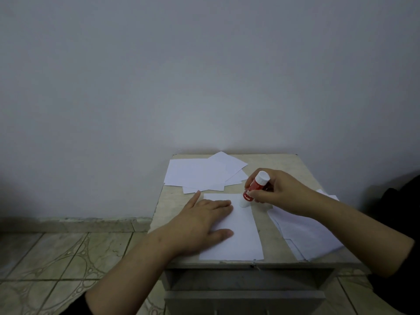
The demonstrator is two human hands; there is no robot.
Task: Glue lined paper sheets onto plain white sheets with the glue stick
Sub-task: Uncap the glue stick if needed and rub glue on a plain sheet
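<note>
Gripped by the curled fingers and thumb of the right hand [276,188], the glue stick [254,188] leans with its white end up and to the right, and its lower white tip touches the far right part of a white sheet [241,235]. The left hand [200,223] lies flat on the left half of this sheet, with straight fingers pointing right and the little finger spread toward the far side; it holds nothing and only presses the paper down.

This sheet lies in the middle of a small table [284,164], and its near edge comes almost to the near edge of the table. The table's far edge stands against a grey wall [204,76]. On the far left part, a loose pile of sheets [200,176] spreads like a fan, and its left edge reaches the table's left edge. On the right lies another stack of paper [304,233], partly under the right forearm, with its near corner close to the table's edge. Bare table surface shows at the far right and in a narrow strip between the middle sheet and the right stack.

Whether any sheet has lines, I cannot tell in the dim light. The red label on the glue stick is too small to read. Left of the table is a tiled floor [56,258].
</note>
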